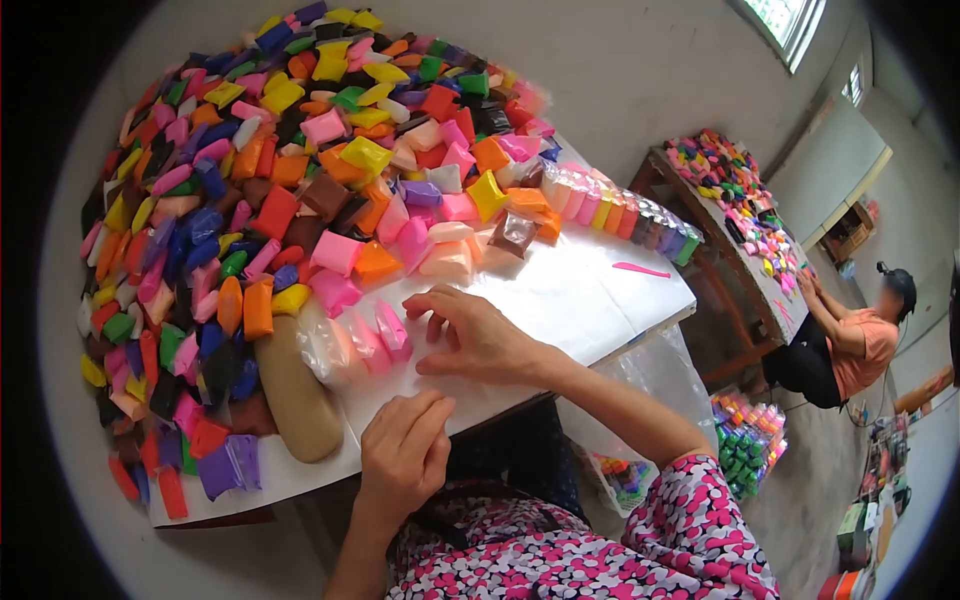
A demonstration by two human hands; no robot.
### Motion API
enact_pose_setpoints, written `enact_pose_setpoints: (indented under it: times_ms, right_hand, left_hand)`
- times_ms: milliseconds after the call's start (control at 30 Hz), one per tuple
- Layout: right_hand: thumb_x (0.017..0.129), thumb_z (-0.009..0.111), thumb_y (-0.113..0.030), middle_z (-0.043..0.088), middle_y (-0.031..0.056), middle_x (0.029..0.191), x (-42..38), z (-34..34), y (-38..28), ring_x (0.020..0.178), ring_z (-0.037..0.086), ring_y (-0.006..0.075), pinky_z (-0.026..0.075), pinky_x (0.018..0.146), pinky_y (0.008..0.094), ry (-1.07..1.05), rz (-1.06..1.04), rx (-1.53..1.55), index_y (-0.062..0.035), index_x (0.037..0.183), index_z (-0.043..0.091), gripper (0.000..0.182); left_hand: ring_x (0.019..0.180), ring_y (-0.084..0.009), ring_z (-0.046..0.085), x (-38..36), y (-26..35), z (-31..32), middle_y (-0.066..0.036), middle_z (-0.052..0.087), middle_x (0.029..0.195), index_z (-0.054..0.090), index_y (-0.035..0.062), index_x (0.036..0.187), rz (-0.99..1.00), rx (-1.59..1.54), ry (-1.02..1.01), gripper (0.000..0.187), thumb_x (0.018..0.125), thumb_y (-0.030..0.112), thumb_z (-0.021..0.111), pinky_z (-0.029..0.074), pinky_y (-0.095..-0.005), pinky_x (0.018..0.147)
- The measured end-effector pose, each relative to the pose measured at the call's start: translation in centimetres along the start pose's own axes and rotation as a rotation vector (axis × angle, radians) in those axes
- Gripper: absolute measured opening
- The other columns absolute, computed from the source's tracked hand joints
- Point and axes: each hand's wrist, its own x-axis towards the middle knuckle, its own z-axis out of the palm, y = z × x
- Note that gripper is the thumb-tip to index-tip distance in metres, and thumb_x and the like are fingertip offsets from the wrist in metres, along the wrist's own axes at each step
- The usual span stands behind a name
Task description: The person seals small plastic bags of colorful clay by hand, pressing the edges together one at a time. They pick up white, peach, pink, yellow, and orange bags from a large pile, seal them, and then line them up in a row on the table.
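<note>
A big heap of coloured clay packets (260, 180) covers the left and far part of the bench (600, 300). Near its edge lies a tan lump (295, 390). Just right of it, a clear bag (345, 345) holds a few pink packets, so the filling looks only begun. The left hand (405, 455) rests flat and empty on the white sheet near the bench edge. The right hand (475, 335) lies with spread fingers touching the bag's pink packets. Far right, a finished row of packets (625, 215) and another person (850, 345).
</note>
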Motion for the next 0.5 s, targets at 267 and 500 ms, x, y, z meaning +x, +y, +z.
enact_pose_setpoints:
  times_ms: [267,500]
  right_hand:
    - [0.073,0.073,-0.003,0.063,0.0080,0.113,-0.4,-0.6,0.3,0.087,0.061,0.0134,0.052,0.069,0.0262,0.007,0.015,0.042,-0.0004,0.125,0.056,0.054]
    - [0.074,0.066,0.004,0.067,0.0115,0.095,1.3,-2.3,0.6,0.074,0.065,0.0186,0.052,0.063,0.0315,0.207,-0.058,-0.118,0.0004,0.110,0.061,0.036]
  left_hand:
    - [0.076,-0.0304,0.059,0.0,-0.5,-0.1,-0.015,0.065,0.092,0.064,-0.0034,0.094,-0.136,-0.099,-0.042,0.018,0.077,-0.008,0.064,0.048,-0.0370,0.067]
    - [0.081,-0.0296,0.061,0.0,-0.6,-0.3,-0.014,0.065,0.091,0.064,-0.0015,0.095,-0.210,-0.176,-0.044,0.017,0.079,-0.005,0.065,0.049,-0.0363,0.072]
